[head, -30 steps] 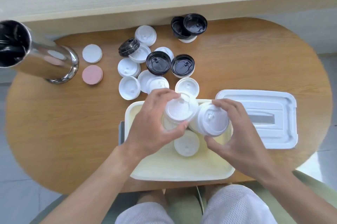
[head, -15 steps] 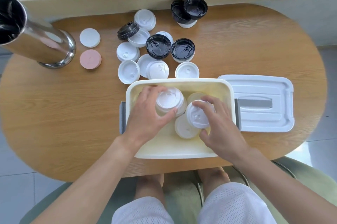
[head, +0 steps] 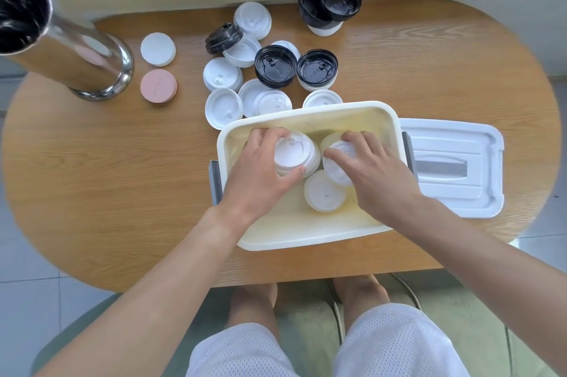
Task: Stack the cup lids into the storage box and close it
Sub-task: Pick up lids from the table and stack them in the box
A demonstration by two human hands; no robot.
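You sat at the near edge of the oval wooden table, both forearms reaching into the cream storage box in front of you. Your left hand curled around a stack of white cup lids at the box's far left, thumb and fingers clamped on its sides. Your right hand gripped a second white stack just beside it, fingers bent over its top. A single white lid lay on the box floor, nearer than both stacks and between your hands. The box's white cover lay off to the right, touching the box. Beyond the box, loose white lids and black lids waited on the table, with a steel cylinder at far left.
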